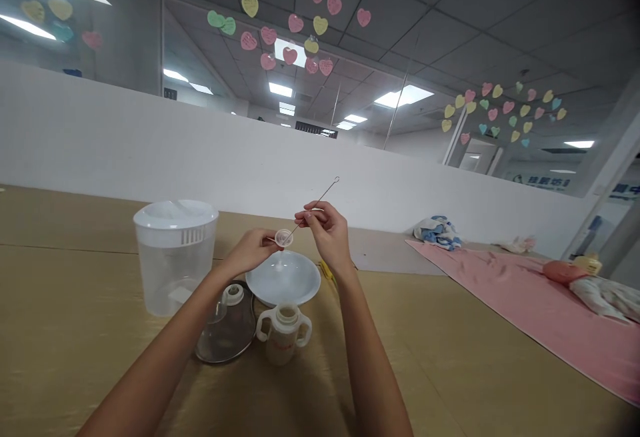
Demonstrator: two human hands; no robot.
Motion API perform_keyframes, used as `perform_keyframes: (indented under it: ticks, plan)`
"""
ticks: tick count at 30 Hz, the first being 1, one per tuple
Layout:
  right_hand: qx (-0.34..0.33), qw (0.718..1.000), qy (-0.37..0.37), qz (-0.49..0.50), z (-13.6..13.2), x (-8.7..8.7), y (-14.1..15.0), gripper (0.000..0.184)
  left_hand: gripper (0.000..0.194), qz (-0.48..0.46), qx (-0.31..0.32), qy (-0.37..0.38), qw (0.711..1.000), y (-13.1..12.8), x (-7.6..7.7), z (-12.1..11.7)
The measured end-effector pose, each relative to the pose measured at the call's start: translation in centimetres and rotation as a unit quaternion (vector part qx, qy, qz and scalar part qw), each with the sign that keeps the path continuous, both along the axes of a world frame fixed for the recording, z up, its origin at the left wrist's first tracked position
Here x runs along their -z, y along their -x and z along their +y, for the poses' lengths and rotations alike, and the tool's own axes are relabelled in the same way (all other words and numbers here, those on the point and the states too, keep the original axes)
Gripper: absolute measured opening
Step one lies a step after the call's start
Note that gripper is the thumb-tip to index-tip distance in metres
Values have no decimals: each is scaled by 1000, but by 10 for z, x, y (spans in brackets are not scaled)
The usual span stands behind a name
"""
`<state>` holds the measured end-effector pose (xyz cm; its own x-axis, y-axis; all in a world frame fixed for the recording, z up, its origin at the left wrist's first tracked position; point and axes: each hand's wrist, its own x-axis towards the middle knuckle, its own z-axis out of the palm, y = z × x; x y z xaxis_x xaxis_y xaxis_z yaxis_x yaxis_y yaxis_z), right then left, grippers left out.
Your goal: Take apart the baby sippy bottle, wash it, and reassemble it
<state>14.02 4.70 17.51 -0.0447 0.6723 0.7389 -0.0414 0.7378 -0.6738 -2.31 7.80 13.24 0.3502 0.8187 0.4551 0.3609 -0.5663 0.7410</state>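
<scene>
My left hand (249, 252) pinches a small white plastic bottle part (283, 238), possibly a valve or cap. My right hand (326, 235) holds a thin wire cleaning brush (317, 198) with a looped end, and its lower tip reaches into that small part. Below my hands sits a shallow white bowl (283, 278). A two-handled baby bottle (283, 335) without a teat stands nearer me, and a clear glass lid (229, 330) lies to its left. A translucent plastic pitcher (175, 257) with a white lid stands left of my left hand.
Everything stands on a tan table (65, 337). A yellow item (325, 269) lies just past the bowl. To the right, a pink mat (525, 304) holds a doll (595, 284) and fabric. A low white wall (200, 157) runs behind the table.
</scene>
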Motion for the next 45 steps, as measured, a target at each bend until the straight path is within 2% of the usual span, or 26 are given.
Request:
perform_keyframes:
  ticks: [5,12,23,27,31,37,38,40,43,45]
  plan:
    - [26,999,-27,15,-4,-2,2,17,28,11,-6,-20,1000,4,-2,-1]
    - [69,996,-37,-46,-2,5,7,14,25,57,-28,-51,997,5,-3,0]
    - [100,989,-80,-69,-6,5,6,11,30,53,-26,-30,998,1,-2,-1]
    - [113,985,-71,-108,-6,7,5,12,33,31,-14,-25,999,0,-3,-2]
    - [177,971,-45,-152,2,13,4,11,33,6,-13,-40,999,-4,-3,-3]
    - [219,952,-9,-213,13,22,6,9,30,6,-5,-33,999,-13,6,2]
    - [210,954,-8,-214,12,21,6,7,30,9,-9,-39,999,-14,7,2]
    - [143,969,3,-202,6,16,7,8,30,17,-20,-60,998,-16,9,2]
    - [-12,988,41,-146,-5,6,7,33,28,43,-32,-74,996,-17,8,-1]
    - [-51,989,69,-119,-11,2,8,51,27,57,-37,-62,996,-18,7,-3]
